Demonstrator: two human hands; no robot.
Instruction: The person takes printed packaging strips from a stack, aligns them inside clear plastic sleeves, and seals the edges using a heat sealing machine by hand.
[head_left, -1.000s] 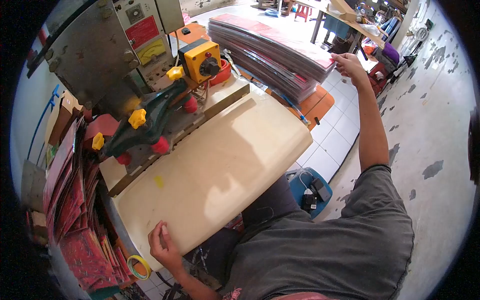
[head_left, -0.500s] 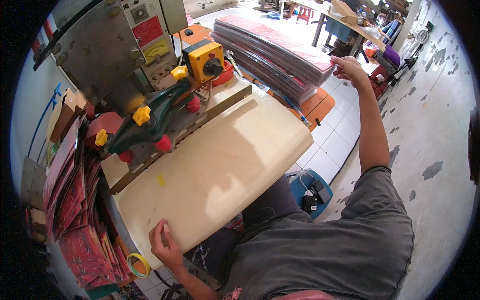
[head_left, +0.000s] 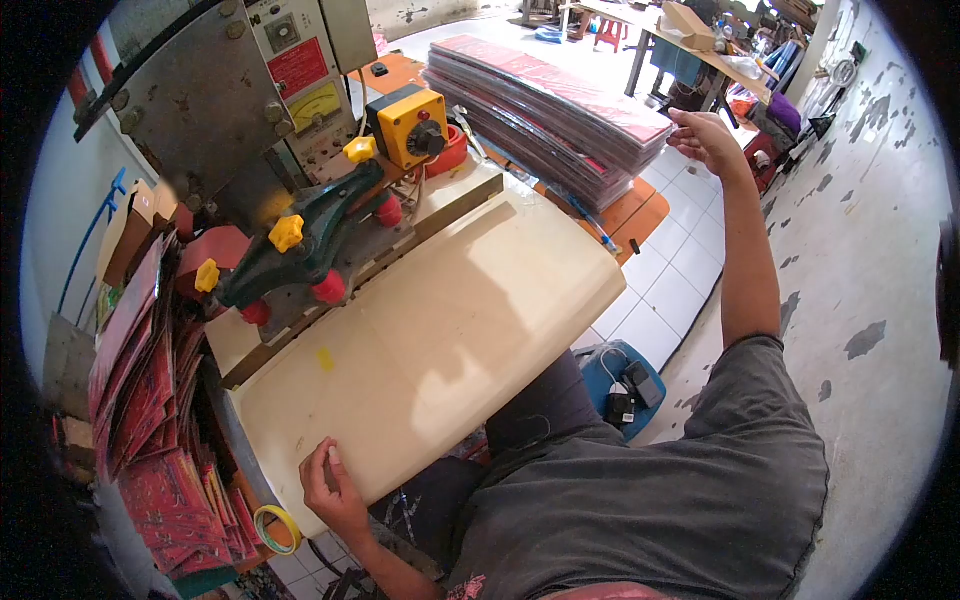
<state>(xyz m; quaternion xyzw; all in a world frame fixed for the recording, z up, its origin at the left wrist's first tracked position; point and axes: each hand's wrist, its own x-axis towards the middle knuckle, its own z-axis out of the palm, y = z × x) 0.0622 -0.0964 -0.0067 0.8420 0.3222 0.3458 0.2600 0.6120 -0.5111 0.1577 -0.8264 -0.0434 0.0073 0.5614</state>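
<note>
My left hand (head_left: 332, 490) rests on the near left edge of a cream padded board (head_left: 440, 330), its fingers loosely bent with nothing in them. Out to the far right, my right hand (head_left: 708, 142) is raised beside the corner of a tall stack of red sheets in clear plastic (head_left: 550, 110). Its fingers are apart, and the fingertips are at or just off the stack's corner; contact is hard to tell. A press machine with a dark green clamp bar (head_left: 310, 240) and yellow knobs stands along the board's far edge.
Finished-looking red printed pieces (head_left: 170, 490) are heaped at the left. A yellow tape roll (head_left: 278, 530) lies by the board's left corner. A yellow control box (head_left: 408, 125) sits behind the board. A blue bin (head_left: 650, 395) with black adapters stands on the floor; a peeling wall rises at the right.
My right hand has shifted slightly right, and its fingers have spread a little at the stack's corner. My left hand has stayed on the board.
</note>
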